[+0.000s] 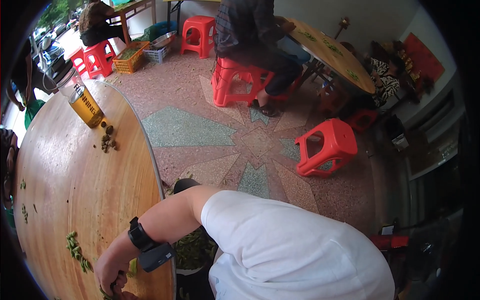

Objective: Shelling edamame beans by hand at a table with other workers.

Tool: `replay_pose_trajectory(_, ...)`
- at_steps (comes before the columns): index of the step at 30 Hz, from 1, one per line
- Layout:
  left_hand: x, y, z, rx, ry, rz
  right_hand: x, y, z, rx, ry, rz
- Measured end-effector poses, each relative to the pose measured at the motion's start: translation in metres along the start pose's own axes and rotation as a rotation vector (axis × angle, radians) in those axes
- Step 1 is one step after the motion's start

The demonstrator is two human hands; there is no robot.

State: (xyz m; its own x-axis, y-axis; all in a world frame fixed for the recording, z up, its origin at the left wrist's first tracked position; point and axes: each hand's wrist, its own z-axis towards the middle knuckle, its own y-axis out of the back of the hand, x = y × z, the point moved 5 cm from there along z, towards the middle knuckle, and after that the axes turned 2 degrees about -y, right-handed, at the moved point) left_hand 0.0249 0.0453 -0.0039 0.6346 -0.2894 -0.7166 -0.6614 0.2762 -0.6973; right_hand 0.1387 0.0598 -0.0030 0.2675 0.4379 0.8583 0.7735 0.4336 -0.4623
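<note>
My right arm, in a white sleeve with a black strap and small black box at the wrist, reaches over the round wooden table [120, 195]. My right hand [111, 270] is low above the tabletop with its fingers bent together on a green bean pod [104, 292], mostly hidden by the fingers. Only a sliver of my left hand [128, 296] shows at the lower edge, close against the right; its grip is hidden. Beside the right hand lies a loose row of green bean pods [77, 252]. A yellowish pod [132, 268] lies under the wrist.
A clear bottle of amber liquid [87, 107] stands on the table near small brown lumps [108, 141]. A container of green pods [195, 252] sits below the table edge. Red plastic stools [327, 147] stand on the floor. Other people sit at another table [325, 47] behind.
</note>
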Motion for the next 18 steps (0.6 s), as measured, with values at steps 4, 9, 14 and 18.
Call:
replay_pose_trajectory(4,-0.017,0.005,-0.005,-0.164,-0.297,0.546,0.01,-0.016,-0.003,-0.213,0.182,-0.284)
replay_pose_trajectory(9,-0.015,-0.029,-0.014,-0.261,-0.23,0.747,0.006,-0.009,-0.017,-0.109,0.136,-0.059)
replay_pose_trajectory(14,-0.02,0.0,-0.007,-0.235,-0.161,0.518,0.006,-0.012,-0.001,-0.131,0.192,-0.073)
replay_pose_trajectory(18,-0.018,0.029,0.006,0.361,0.019,0.277,0.012,-0.016,-0.019,-0.078,-0.013,-0.325)
